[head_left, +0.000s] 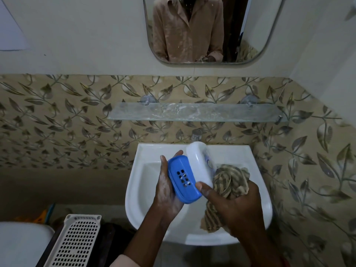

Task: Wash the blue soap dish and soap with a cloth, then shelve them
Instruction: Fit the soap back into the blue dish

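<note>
My left hand, streaked with soap foam, holds the blue soap dish tilted over the white basin; its drain holes face me. A white cover stands hinged up from the dish's right edge. My right hand grips a brown striped cloth and its thumb rests on the dish's right rim. The cloth's tail hangs down into the basin. No bar of soap is visible.
A glass shelf with white soap smears is fixed to the leaf-patterned tiles above the basin, with a tap under it and a mirror higher up. A white perforated basket sits at lower left beside a toilet.
</note>
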